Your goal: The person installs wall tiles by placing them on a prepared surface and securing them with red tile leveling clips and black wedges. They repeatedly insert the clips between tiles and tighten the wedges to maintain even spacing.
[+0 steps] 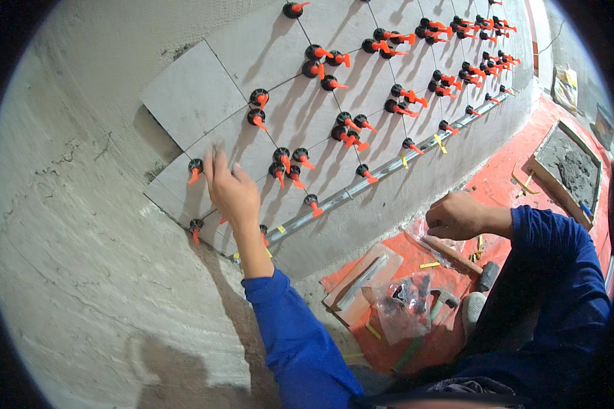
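My left hand (235,192) is raised at the lower left part of the tiled wall. Its fingers stretch upward, the tips blurred, over a grey tile (249,136); whether they touch it I cannot tell. Just left of the fingers is a tile leveling clip (195,168) with a black round base and an orange handle. Another clip (257,118) sits above and to the right. My right hand (451,217) is curled into a fist above the red floor sheet. What it may hold is hidden. Under it lie a clear plastic bag (435,244) and a wooden-handled mallet (487,275).
A metal strip (334,200) runs along the tiles' lower edge. On the red sheet (484,198) lie a flat trowel (363,281), a clear bag of black parts (404,307), a hammer (445,298) and yellow wedges. A tray (559,178) of wet mortar stands at right.
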Demonstrator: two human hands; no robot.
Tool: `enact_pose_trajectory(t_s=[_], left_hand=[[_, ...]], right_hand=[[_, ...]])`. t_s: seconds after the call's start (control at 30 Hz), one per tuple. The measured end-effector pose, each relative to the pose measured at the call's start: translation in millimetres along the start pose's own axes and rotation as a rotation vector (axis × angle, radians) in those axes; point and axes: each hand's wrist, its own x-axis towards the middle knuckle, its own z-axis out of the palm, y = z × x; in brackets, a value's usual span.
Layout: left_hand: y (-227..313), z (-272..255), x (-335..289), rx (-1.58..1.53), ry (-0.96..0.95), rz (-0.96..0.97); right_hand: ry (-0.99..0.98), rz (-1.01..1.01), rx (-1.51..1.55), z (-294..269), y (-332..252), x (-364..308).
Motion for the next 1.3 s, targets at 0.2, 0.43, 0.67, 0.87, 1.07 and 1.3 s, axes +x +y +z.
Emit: enact_pose_trajectory(t_s=[0.2,0.43,0.67,0.87,1.07,1.3], left_hand=[[20.4,5.0,23.6,0.047,-0.124,-0.209],[26.4,6.1,41.0,0.183,-0.328,-0.306],[25.2,22.5,37.9,0.307,-0.307,-0.232],[22.9,15.1,39.3,0.314,-0.348,-0.162],[35.4,20.2,44.3,0.39,-0.442,-0.232],[38.1,5.4,53.0,0.403,-0.518,-0.157]], right_hand=[[-0.069,0.068,0.054,-7.9,3.8,-15.7],[-0.112,0.032,0.1,-9.3,0.5,-16.9],[-0.141,-0.031,0.087,2.5,1.1,-6.3],[-0.123,-0.16,0.06,6.4,-7.2,-4.1],[-0.216,-0.179,0.034,0.4,-14.7,-12.1],[-0.225,-0.481,0.025,-7.0,-22.4,-5.7]])
